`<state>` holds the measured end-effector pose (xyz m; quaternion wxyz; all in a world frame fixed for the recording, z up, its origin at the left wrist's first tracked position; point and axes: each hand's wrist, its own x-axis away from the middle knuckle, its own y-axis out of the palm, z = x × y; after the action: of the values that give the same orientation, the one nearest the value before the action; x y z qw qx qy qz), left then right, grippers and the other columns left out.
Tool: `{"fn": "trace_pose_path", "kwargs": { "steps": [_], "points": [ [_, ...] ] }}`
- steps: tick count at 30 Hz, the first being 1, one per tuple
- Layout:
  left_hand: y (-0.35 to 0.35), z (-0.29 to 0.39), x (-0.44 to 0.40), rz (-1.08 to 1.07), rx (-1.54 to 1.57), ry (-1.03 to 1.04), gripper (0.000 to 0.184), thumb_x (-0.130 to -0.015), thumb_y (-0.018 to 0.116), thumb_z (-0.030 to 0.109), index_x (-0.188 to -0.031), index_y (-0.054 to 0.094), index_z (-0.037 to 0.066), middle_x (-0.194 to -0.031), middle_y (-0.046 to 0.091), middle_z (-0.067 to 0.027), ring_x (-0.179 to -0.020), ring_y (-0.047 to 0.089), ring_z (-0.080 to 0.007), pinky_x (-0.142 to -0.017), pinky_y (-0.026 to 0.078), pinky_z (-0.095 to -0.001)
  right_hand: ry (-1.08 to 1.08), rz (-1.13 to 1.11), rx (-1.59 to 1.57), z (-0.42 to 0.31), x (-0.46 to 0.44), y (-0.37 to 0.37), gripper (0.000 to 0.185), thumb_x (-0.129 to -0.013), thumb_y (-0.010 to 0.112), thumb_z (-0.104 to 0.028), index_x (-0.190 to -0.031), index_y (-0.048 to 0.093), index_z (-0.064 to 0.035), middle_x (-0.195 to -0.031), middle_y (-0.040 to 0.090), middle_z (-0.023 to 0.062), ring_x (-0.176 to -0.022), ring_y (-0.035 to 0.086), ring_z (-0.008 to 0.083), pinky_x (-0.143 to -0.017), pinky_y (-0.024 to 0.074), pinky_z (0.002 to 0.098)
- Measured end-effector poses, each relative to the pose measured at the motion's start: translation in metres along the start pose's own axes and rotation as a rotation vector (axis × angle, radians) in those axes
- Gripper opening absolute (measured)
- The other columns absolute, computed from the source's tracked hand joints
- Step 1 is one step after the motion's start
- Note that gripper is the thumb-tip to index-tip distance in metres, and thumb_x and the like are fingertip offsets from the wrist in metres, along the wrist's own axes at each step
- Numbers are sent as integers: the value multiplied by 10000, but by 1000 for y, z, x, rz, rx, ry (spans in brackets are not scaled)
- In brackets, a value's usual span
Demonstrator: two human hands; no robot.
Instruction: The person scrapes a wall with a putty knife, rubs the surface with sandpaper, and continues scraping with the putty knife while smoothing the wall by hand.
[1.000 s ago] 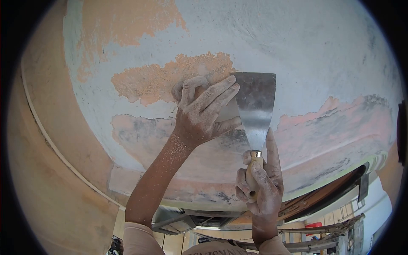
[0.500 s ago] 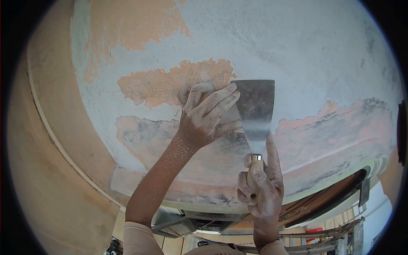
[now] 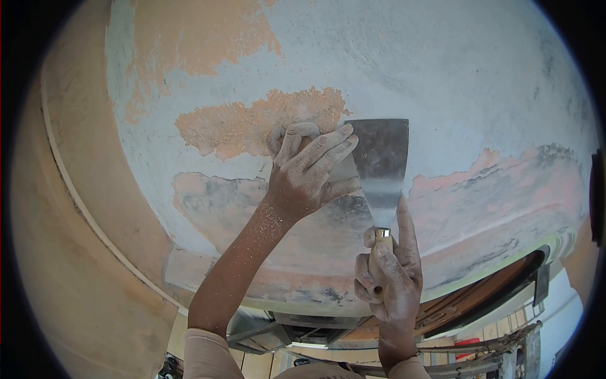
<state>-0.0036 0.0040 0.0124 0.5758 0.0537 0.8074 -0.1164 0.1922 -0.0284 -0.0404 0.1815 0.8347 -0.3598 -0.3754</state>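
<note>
My right hand (image 3: pixel 392 271) is wrapped round the wooden handle (image 3: pixel 377 268) of a wide metal scraper (image 3: pixel 382 151), its index finger stretched along the handle side. The blade points up in front of the patchy wall (image 3: pixel 442 82). Dusty with powder, my left hand (image 3: pixel 309 164) is at the blade's left edge. Two of its fingertips meet the blade near the upper left corner, its thumb reaches the lower left edge, and the other fingers curl. A pale grey flat area shows between thumb and fingers; whether it is a held piece is unclear.
Rough orange (image 3: pixel 233 126) and pink (image 3: pixel 499 196) patches mark the pale blue surface. A brown wooden arched panel (image 3: pixel 473 297) lies at lower right, with a grey frame structure (image 3: pixel 499 354) below. A tan wall (image 3: pixel 82 252) with a thin ridge runs down the left.
Over the second, the view has shifted slightly, so the wall and both hands appear a little lower and further right. Both hands keep nearly the same pose against the scraper.
</note>
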Motion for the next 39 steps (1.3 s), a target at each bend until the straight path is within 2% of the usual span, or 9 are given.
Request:
{"fn": "trace_pose_path", "kwargs": {
  "steps": [7,11,14,17,25,28,39],
  "points": [
    [1,1,-1,9,-3,23,574,-684,703,482,-1108,633,101,-1162,613,-17,-956,512,-241,-837,416,-372,16,-59,21,-3,-3,0,672,-939,463,-60,-1478,61,-76,-996,494,75,-514,456,53,-343,345,175],
    [4,-1,-3,43,13,2,572,-690,693,496,-1107,636,108,-1163,615,-11,-953,510,-242,-834,408,-379,13,-60,18,-2,-5,-2,675,-937,464,-61,-1476,58,-71,-994,500,71,-510,456,51,-334,338,168],
    [3,1,-2,10,6,9,569,-692,691,499,-1104,639,111,-1162,616,-9,-949,508,-244,-831,405,-381,-13,-15,-10,0,-2,-6,685,-912,484,-59,-1472,90,-67,-961,533,122,-430,442,52,-279,322,175],
    [1,2,-5,5,-47,8,564,-693,692,497,-1101,639,111,-1160,618,-11,-951,508,-250,-842,405,-383,7,-16,41,-3,-5,3,686,-925,463,-49,-1472,49,-51,-991,502,87,-509,468,44,-320,348,173],
    [5,0,-8,49,-29,10,567,-689,697,490,-1104,635,109,-1144,622,-13,-949,511,-248,-860,401,-378,8,-34,6,-6,-5,-1,682,-917,452,-25,-1471,55,-46,-994,502,97,-511,476,45,-319,357,177],
    [5,7,-5,3,-32,27,562,-691,697,486,-1102,634,107,-1147,621,-7,-943,510,-244,-843,401,-369,-12,-49,0,-3,-4,-9,681,-918,453,-27,-1471,57,-47,-988,504,96,-515,478,47,-319,356,176],
    [12,4,-4,46,22,-23,540,-685,697,483,-1083,646,122,-1156,619,18,-955,496,-221,-837,343,-380,-23,-45,-1,-2,-9,-8,668,-923,445,-28,-1470,62,-42,-970,510,91,-503,467,42,-320,340,168]
  ]
}}
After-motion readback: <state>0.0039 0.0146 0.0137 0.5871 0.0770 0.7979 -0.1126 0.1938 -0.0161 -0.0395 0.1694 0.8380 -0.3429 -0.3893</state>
